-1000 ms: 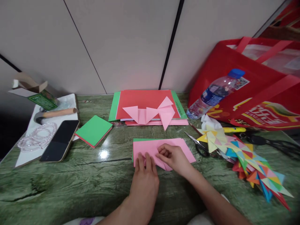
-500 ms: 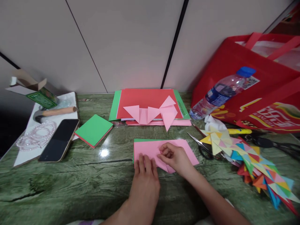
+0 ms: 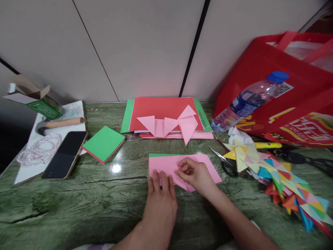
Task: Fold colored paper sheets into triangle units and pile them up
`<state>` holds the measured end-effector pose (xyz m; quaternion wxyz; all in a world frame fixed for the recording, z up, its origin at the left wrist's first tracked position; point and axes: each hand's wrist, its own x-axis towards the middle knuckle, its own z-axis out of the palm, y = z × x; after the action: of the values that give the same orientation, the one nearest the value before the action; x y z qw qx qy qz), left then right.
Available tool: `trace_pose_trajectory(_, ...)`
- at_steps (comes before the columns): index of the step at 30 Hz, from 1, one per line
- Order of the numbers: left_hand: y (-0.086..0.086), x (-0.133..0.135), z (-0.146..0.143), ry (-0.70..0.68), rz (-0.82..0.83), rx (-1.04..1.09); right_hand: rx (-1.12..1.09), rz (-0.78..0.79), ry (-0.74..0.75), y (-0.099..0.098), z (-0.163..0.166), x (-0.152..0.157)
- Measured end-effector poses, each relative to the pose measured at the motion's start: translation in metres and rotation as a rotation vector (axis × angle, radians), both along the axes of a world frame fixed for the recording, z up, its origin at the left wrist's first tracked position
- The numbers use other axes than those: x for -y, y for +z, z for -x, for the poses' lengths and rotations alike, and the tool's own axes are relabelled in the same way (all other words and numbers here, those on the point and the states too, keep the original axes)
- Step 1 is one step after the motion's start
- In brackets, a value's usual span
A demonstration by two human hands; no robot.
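Observation:
A sheet of pink paper (image 3: 166, 162) lies in front of me over green paper (image 3: 161, 155), which shows along the top and left edges. My left hand (image 3: 161, 194) rests on its lower left part, fingers stretched and a little spread. With curled fingers and thumb together, my right hand (image 3: 195, 175) pinches the pink paper near its middle. Below that hand the lower edge bends up into a small fold. Beyond the hands, two folded pink paper pieces, a wide one (image 3: 159, 127) and a pointed one (image 3: 187, 125), lie on a stack of red and green sheets (image 3: 161, 106).
To the left are green square paper (image 3: 105, 143), a phone (image 3: 65, 154), beads (image 3: 40, 150), a wooden-handled tool (image 3: 65, 122) and an opened box (image 3: 44, 106). On the right stand a bottle (image 3: 244, 104) and red bag (image 3: 260, 69), near scissors (image 3: 226, 163) and a colourful folded-paper piece (image 3: 283, 177).
The view has shifted very slightly. Both hands stay in nearly the same place on the pink paper.

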<state>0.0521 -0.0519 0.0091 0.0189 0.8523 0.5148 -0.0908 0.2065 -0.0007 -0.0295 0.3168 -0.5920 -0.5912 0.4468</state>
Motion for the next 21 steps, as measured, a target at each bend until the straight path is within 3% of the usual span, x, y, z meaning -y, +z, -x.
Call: trace_pose_trajectory(21, -0.0015, -0.0005, 0.0022, -0.016, 0.01, -0.008, 0.138, -0.035, -0.04, 0.0078, 0.0023, 0.0024)
